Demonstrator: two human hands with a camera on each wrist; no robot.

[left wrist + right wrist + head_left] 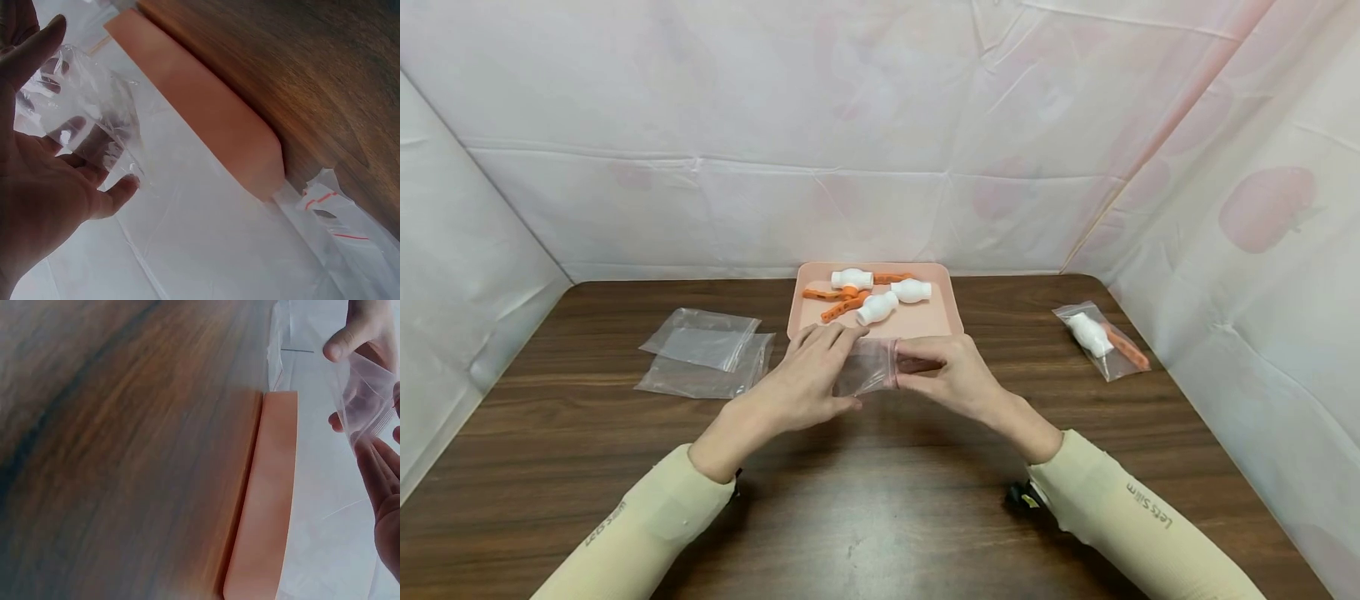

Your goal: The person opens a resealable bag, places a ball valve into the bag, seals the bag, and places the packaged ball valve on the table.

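A clear zip bag [867,367] with a pinkish mouth is held up between both hands, in front of the tray. My left hand [808,375] lies along the bag's left side, its fingers long and its thumb spread well away from them. In the left wrist view, the clear film [94,119] rests against those fingers. My right hand [951,375] grips the bag's mouth, forefinger at the upper edge and thumb at the lower, with the mouth parted between them. The right wrist view shows the bag [365,394] spanning both hands, with no item visible in it.
A pink tray [955,321] behind the hands holds several white valves [877,308] with orange handles [840,310]. Two clear bags [700,354] lie overlapping at left. A bagged valve [1090,335] lies at right. White curtains [820,208] surround the wooden table [880,517].
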